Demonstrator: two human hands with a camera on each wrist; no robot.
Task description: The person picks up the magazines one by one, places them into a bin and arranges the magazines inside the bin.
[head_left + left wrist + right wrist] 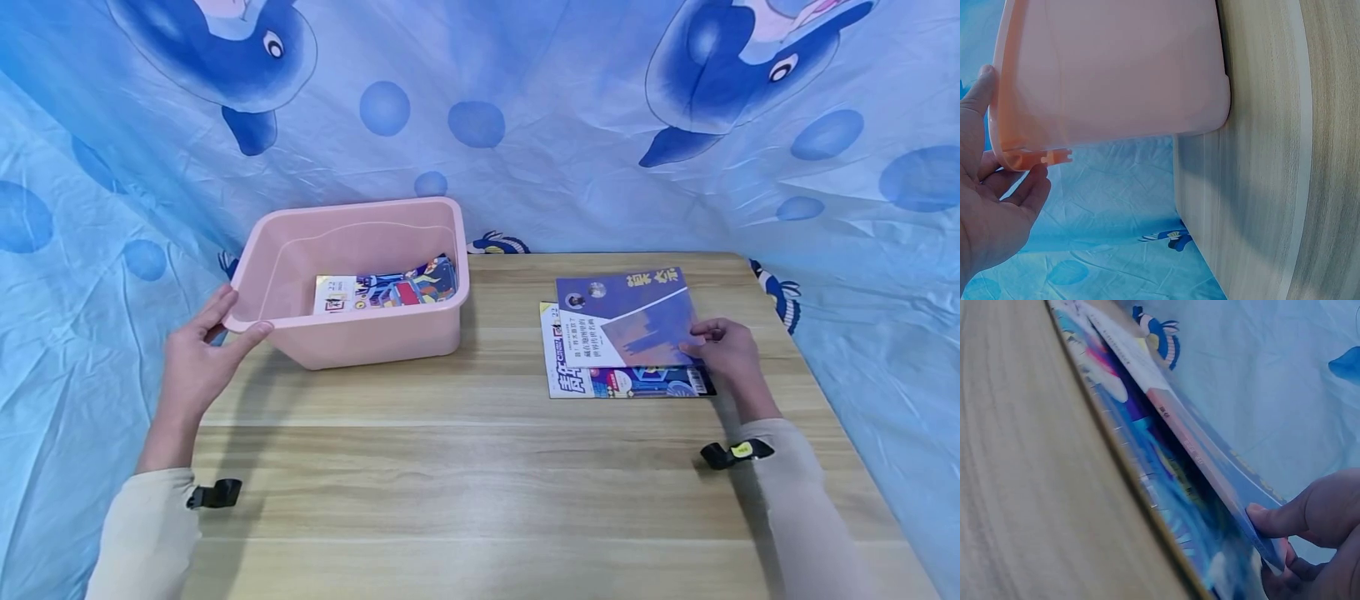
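A pink plastic bin [360, 333] stands on the left of the wooden table [465, 467], with one colourful magazine [386, 292] lying inside. My left hand [198, 350] holds the bin's near left corner rim [1016, 156], thumb over the lip. On the right lie two stacked magazines: a purple-covered one [630, 321] on top of another [600, 383]. My right hand [723, 350] pinches the right edge of the top magazine [1210, 469] and has it lifted slightly off the lower one.
Blue dolphin-print cloth [525, 108] hangs behind and drapes down both sides of the table. The bin overhangs the table's left edge [1191, 206] a little. Bare wood stretches between the bin and the magazines and towards me.
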